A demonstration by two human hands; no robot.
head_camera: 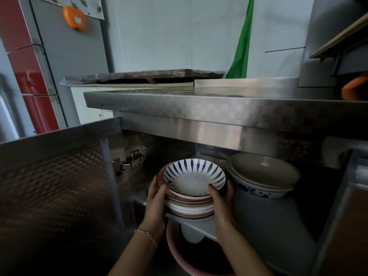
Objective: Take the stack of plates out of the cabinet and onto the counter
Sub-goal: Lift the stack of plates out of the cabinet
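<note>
Stack of plates [190, 200] on cabinet shelf [201, 224]

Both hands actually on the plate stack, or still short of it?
Touching. The head view shows the left hand pressed against the left side of the plate stack and the right hand against its right side, thumbs over the top rim.

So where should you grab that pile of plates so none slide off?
Grip the stack of plates low on its two opposite sides, coming from the front, as the left hand and right hand do here. The blue-striped plate on top is smaller and sits loose, so thumbs over the upper rims probably steady it. The big bowls crowd the right side.
</note>
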